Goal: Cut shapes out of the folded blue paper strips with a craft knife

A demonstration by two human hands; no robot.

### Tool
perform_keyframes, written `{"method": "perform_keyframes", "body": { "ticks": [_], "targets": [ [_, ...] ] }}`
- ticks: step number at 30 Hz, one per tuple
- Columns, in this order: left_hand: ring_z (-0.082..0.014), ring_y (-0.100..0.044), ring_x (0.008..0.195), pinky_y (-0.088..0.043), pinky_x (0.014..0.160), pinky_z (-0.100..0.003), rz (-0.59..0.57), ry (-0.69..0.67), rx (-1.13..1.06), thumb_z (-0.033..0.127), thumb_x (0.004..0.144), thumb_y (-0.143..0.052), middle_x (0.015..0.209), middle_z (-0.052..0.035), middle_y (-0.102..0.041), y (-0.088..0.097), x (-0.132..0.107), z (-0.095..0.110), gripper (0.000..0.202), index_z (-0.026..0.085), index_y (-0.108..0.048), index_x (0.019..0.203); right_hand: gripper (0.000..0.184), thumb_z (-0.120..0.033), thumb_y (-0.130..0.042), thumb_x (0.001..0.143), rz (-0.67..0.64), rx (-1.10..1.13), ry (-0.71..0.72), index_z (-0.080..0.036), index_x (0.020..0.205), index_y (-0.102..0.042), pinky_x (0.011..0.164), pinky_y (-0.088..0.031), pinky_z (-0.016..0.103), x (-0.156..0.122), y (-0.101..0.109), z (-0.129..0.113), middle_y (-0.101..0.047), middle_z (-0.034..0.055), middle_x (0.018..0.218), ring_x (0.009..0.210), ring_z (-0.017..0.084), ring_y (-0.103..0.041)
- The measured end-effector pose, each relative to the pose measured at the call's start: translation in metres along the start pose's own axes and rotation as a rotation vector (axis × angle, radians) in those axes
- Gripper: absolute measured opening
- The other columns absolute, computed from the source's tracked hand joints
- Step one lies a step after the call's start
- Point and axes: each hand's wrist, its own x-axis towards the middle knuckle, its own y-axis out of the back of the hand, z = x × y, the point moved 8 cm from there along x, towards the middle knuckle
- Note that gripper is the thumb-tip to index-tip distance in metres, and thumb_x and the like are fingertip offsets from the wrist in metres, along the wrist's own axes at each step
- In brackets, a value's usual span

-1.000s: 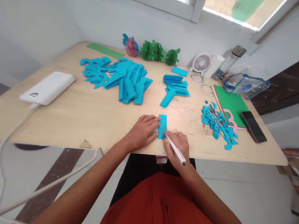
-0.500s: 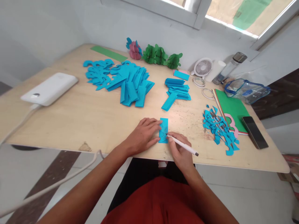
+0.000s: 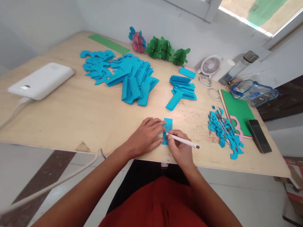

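A small blue paper strip (image 3: 168, 122) lies on the table near its front edge, with dark drawn lines on it. My left hand (image 3: 147, 136) rests flat with its fingers stretched out, fingertips pressing the strip's left side. Pinched in my right hand (image 3: 181, 152) is a white pen (image 3: 183, 140), its tip on the strip and its dark end pointing right. Part of the strip is hidden under my right fingers. Beyond the strip lies a stack of folded blue paper strips (image 3: 183, 88).
Cut blue paper shapes (image 3: 98, 66) and folded pieces (image 3: 133, 82) lie at back left. Blue scraps (image 3: 222, 127), a phone (image 3: 259, 135) and green paper (image 3: 236, 108) are at right. A white power bank (image 3: 42, 80) with a cable sits at left. Green paper figures (image 3: 163, 49) and a fan (image 3: 210, 65) stand along the wall.
The pen tip has moved from the strip's right edge leftward and slightly up, my right hand going with it over the paper. My left hand stays in place. The view has tilted slightly.
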Motion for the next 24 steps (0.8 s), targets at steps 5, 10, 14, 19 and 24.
{"method": "perform_keyframes", "body": {
  "ticks": [5, 10, 14, 19, 24],
  "targets": [
    [-0.0304, -0.046, 0.131, -0.035, 0.111, -0.053, -0.005, -0.001, -0.004, 0.025, 0.089, -0.053, 0.139, -0.0142, -0.057, -0.0001, 0.0002, 0.0001, 0.035, 0.016, -0.057, 0.122, 0.014, -0.027, -0.053, 0.091, -0.018, -0.025, -0.006, -0.023, 0.087, -0.066, 0.08, -0.048, 0.038, 0.0008, -0.0019, -0.0007, -0.075, 0.0021, 0.082, 0.077, 0.02, -0.067],
    [-0.0305, -0.046, 0.131, -0.035, 0.111, -0.053, -0.013, -0.006, 0.002, 0.025, 0.089, -0.051, 0.139, -0.0146, -0.057, -0.0006, -0.0002, -0.0001, 0.035, 0.015, -0.057, 0.122, 0.015, -0.026, -0.052, 0.091, -0.022, -0.044, 0.014, -0.023, 0.087, -0.067, 0.078, -0.047, 0.037, 0.0013, -0.0028, -0.0015, -0.075, 0.0024, 0.084, 0.077, 0.02, -0.067],
    [-0.0308, -0.046, 0.13, -0.035, 0.111, -0.054, -0.012, -0.006, 0.002, 0.025, 0.089, -0.051, 0.139, -0.0152, -0.057, -0.0016, -0.0002, -0.001, 0.035, 0.015, -0.057, 0.122, 0.016, -0.025, -0.052, 0.091, -0.013, -0.066, 0.044, -0.023, 0.087, -0.067, 0.076, -0.048, 0.036, 0.0015, -0.0024, -0.0036, -0.075, 0.0023, 0.083, 0.075, 0.019, -0.067],
    [-0.0306, -0.046, 0.13, -0.035, 0.111, -0.053, -0.009, -0.001, 0.0, 0.026, 0.089, -0.052, 0.139, -0.0147, -0.057, -0.0013, -0.0004, -0.0015, 0.034, 0.017, -0.058, 0.121, 0.016, -0.025, -0.052, 0.091, -0.021, -0.076, 0.038, -0.024, 0.086, -0.067, 0.077, -0.048, 0.036, 0.0012, -0.0027, -0.0038, -0.074, 0.0022, 0.083, 0.075, 0.019, -0.066],
    [-0.03, -0.047, 0.13, -0.034, 0.111, -0.053, -0.007, 0.006, -0.004, 0.026, 0.089, -0.053, 0.138, -0.0132, -0.058, -0.0014, -0.0004, -0.0021, 0.035, 0.018, -0.057, 0.123, 0.016, -0.025, -0.052, 0.091, -0.008, -0.07, 0.033, -0.024, 0.086, -0.067, 0.078, -0.049, 0.037, 0.0008, -0.0021, -0.0028, -0.074, 0.0034, 0.084, 0.078, 0.02, -0.066]
  ]
}}
